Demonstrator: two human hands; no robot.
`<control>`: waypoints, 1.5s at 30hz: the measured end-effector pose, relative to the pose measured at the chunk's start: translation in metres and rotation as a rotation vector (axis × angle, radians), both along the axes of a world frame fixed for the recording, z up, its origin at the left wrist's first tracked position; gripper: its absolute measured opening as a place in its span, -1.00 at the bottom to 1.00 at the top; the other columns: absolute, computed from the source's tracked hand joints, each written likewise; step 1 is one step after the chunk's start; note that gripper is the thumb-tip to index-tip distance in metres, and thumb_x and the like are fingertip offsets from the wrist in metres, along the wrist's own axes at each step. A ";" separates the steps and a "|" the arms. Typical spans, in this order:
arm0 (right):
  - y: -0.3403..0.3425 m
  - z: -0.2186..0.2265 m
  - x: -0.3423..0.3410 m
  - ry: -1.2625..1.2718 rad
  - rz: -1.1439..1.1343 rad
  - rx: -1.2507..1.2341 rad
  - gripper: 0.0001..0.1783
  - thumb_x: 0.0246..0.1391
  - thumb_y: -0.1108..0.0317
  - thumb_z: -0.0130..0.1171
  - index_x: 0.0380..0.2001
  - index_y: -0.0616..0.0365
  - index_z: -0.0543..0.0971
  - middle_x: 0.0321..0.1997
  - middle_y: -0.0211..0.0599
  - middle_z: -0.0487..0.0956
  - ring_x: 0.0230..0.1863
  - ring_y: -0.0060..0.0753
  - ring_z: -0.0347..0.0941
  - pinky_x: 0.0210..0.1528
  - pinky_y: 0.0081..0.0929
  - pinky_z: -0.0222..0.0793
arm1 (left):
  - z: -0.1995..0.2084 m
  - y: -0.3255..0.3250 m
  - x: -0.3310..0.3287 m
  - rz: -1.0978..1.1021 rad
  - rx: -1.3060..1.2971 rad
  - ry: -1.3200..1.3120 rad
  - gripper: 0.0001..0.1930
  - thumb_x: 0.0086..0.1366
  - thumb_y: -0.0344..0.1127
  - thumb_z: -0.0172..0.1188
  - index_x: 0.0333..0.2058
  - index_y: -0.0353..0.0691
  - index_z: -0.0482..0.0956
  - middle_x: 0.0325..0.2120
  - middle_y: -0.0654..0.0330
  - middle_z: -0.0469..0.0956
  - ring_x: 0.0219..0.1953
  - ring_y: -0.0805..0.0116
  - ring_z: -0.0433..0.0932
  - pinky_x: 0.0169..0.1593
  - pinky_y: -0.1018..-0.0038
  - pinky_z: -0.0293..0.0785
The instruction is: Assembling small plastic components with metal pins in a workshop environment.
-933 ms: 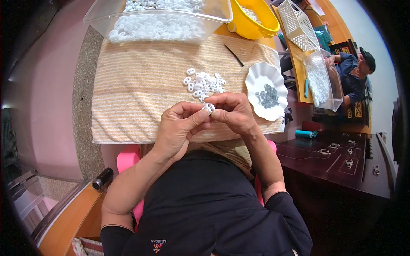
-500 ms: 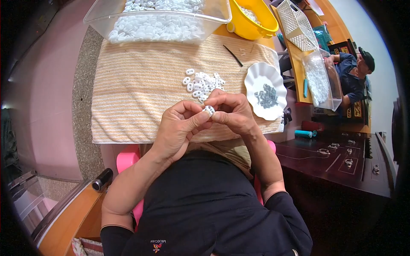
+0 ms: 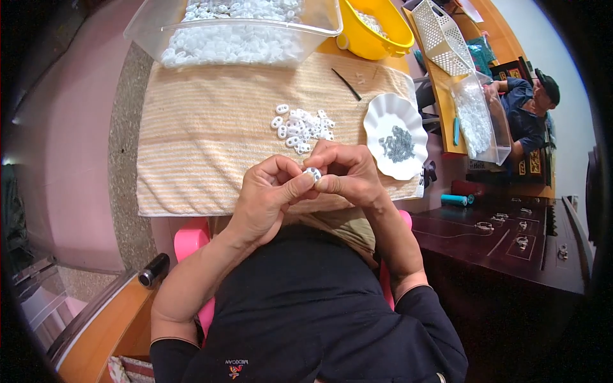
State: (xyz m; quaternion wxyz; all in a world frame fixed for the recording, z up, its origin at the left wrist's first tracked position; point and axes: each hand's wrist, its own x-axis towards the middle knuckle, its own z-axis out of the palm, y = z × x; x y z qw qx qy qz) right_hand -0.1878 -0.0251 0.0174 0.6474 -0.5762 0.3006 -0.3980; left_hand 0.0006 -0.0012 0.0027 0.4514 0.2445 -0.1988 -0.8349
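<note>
Close to my body, both hands meet over the near part of the striped towel. Between my fingertips sits a small white oval plastic piece [image 3: 312, 172] with dark spots or holes on its face. My left hand [image 3: 265, 198] pinches it from the left, thumb on top. From the right, my right hand [image 3: 353, 175] grips it between thumb and curled fingers. Just beyond them lies a loose pile of similar white oval pieces [image 3: 306, 127] with holes. Small dark grey bits [image 3: 399, 145] are heaped in a white scalloped dish [image 3: 378, 115] to the right.
A clear bin [image 3: 249, 27] of white pieces stands at the far edge of the towel [image 3: 191, 140], beside a yellow tub [image 3: 396, 48]. A thin black strip [image 3: 347, 84] lies near the dish. At another table on the right, a person [image 3: 527, 108] reaches into a clear bin [image 3: 504, 137].
My fingers have shifted slightly around the white piece, which shows at a somewhat different angle. Both hands keep hold of it; the pile and dish look unchanged.
</note>
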 end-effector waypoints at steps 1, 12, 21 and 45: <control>0.000 0.001 0.000 -0.001 0.000 -0.005 -0.72 -0.04 0.50 0.31 -0.20 0.32 0.59 -0.28 -0.25 0.52 -0.28 -0.51 0.45 -0.24 -0.63 0.40 | 0.000 0.000 0.000 0.000 -0.005 -0.001 -0.89 0.19 -0.46 0.27 -0.39 -0.22 0.48 -0.44 0.25 0.57 -0.38 0.54 0.56 -0.30 0.66 0.48; 0.001 -0.002 -0.001 0.000 0.016 0.072 -0.71 0.00 0.50 0.29 -0.18 0.32 0.52 -0.24 -0.34 0.43 -0.22 -0.57 0.39 -0.19 -0.63 0.38 | -0.004 -0.003 0.001 -0.021 0.042 0.018 -0.89 0.19 -0.47 0.26 -0.38 -0.23 0.48 -0.42 0.23 0.57 -0.37 0.52 0.56 -0.25 0.62 0.53; 0.001 0.007 0.000 -0.014 -0.079 0.074 -0.83 0.00 0.61 0.24 -0.32 0.29 0.48 -0.23 -0.27 0.44 -0.20 -0.53 0.41 -0.17 -0.60 0.40 | -0.002 -0.004 0.002 -0.023 0.047 0.028 -0.91 0.22 -0.45 0.23 -0.32 -0.28 0.50 -0.36 0.15 0.58 -0.32 0.42 0.58 -0.14 0.51 0.58; -0.082 0.028 -0.033 0.702 -0.297 -0.363 -0.87 0.02 0.52 0.25 -0.31 0.29 0.60 -0.40 -0.40 0.56 -0.36 -0.63 0.46 -0.28 -0.64 0.42 | 0.000 -0.010 0.006 0.148 0.090 -0.110 -0.93 0.24 -0.43 0.22 -0.34 -0.25 0.51 -0.29 0.16 0.57 -0.37 0.54 0.54 -0.24 0.58 0.58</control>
